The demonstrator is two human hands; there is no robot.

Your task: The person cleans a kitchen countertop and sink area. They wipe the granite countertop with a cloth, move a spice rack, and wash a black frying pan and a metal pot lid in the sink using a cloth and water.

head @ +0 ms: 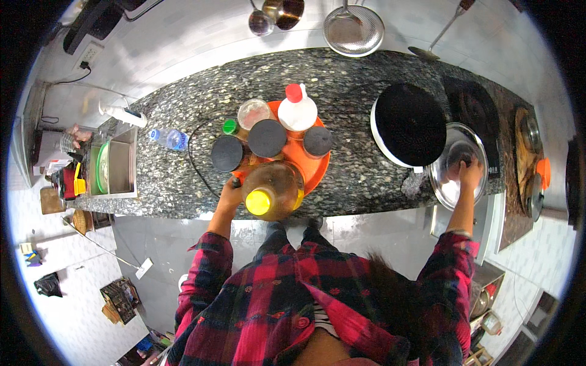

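My right hand (470,171) grips the knob of a glass pot lid (442,183), which lies at the right of the counter beside a black round cooktop plate (409,124) with a white rim. My left hand (231,194) is at the near left edge of an orange tray (318,171), by a large bottle with a yellow cap (258,202); its fingertips are partly hidden, so its hold is unclear. On the tray stand several dark-lidded jars (267,138), a white jug with a red cap (297,110), a clear-lidded jar (254,114) and a green-capped bottle (230,126).
A plastic water bottle (169,139) lies on the granite counter (352,91) near the steel sink (123,160). A black cable (194,158) curves left of the tray. Another flat black cooktop (474,110) is behind the lid. A skimmer (353,32) and ladles hang on the wall.
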